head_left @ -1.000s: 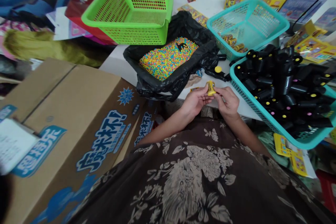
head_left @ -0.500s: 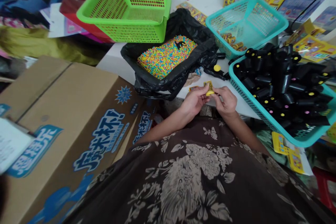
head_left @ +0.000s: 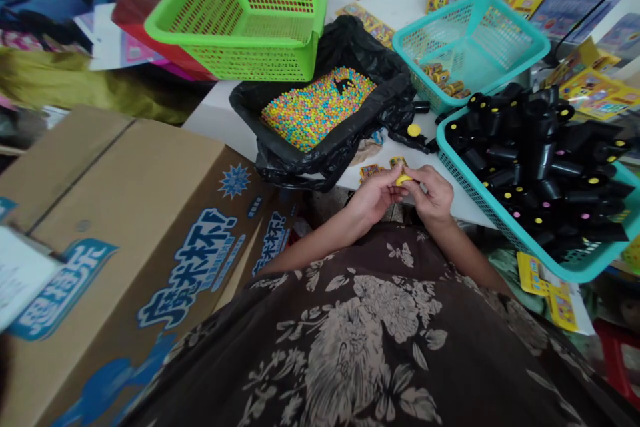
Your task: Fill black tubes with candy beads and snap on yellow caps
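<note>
Just right of the frame's centre, the person's two hands meet at the desk's near edge. The left hand pinches a small yellow piece between thumb and fingers, and the right hand grips the same piece from its other side; the fingers cover much of it, so its full shape cannot be made out. Small printed yellow wrappers lie just beyond the left fingertips. Above the hands, a round yellow disc rests near a crumpled black bag, which surrounds a heap of multicoloured balls. At the right of the frame, a teal basket carries a pile of black containers, and a second teal basket behind it contains small yellow-brown rolls. A green basket occupies the upper left of centre, and a large cardboard carton fills the lower left.
</note>
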The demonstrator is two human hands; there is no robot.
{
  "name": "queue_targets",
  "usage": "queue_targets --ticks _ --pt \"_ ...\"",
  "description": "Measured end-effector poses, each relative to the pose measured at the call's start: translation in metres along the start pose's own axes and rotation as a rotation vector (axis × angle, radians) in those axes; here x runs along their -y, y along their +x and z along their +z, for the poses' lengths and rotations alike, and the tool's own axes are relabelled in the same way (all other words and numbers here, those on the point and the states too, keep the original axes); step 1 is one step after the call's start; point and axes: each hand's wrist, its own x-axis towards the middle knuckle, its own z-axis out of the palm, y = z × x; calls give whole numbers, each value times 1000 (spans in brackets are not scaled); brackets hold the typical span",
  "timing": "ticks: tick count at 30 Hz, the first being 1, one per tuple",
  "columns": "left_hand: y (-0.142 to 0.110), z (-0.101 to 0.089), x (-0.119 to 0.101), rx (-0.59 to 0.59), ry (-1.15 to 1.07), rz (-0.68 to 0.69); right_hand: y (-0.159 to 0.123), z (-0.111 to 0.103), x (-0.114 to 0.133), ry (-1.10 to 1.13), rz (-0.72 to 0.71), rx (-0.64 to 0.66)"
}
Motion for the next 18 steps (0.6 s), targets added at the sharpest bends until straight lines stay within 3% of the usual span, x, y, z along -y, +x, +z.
queue_targets --ticks 9,15,18 --pt "-3 2 -8 18 -9 -53 -2 0 -1 23 63 -18" --pt "0 2 -6 -8 -11 98 1 -1 3 -115 -38 46" --pt "0 1 -4 -9 -28 68 1 -2 2 -98 -43 28"
